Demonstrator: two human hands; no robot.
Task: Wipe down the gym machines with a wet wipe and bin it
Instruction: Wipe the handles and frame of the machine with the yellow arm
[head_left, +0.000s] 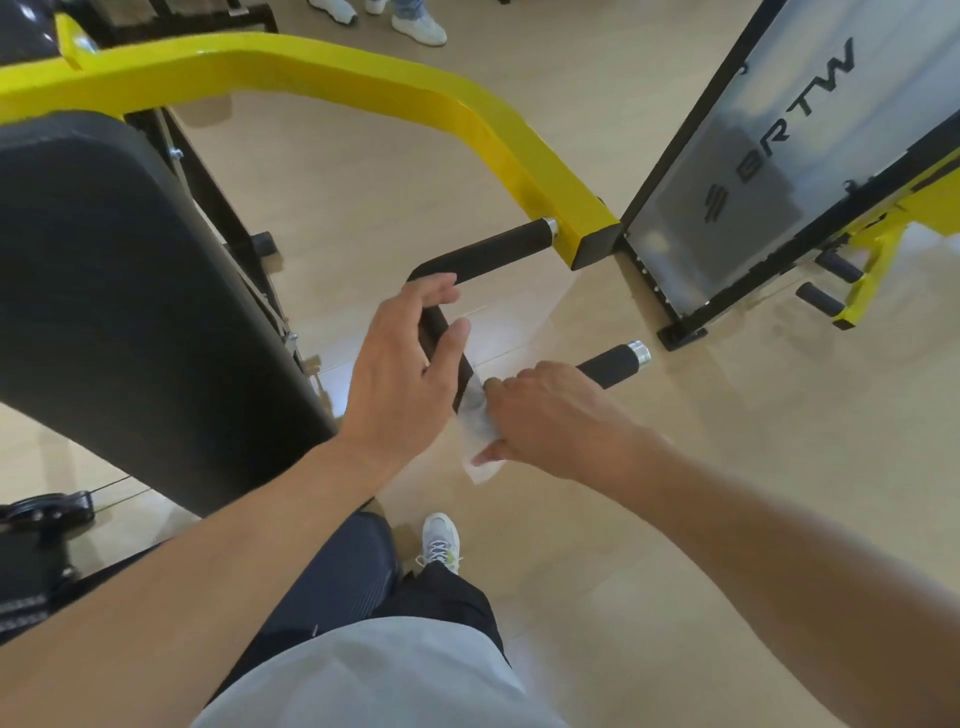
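Observation:
A black foam-covered handle (493, 249) juts from the yellow machine arm (498, 135) and bends into a U shape. My left hand (405, 364) wraps around the middle bend of this handle. My right hand (550, 415) presses a white wet wipe (480, 447) against the lower corner of the handle, and the wipe's loose end hangs below my fingers. Past my right hand, the lower grip (613, 366) ends in a silver cap.
A large black back pad (130, 291) fills the left. A weight-stack cover marked BRTW (769, 166) stands at the right on a black frame, with a second yellow machine (878, 260) behind it. White shoes of other people (418, 23) are at the top. The floor is beige.

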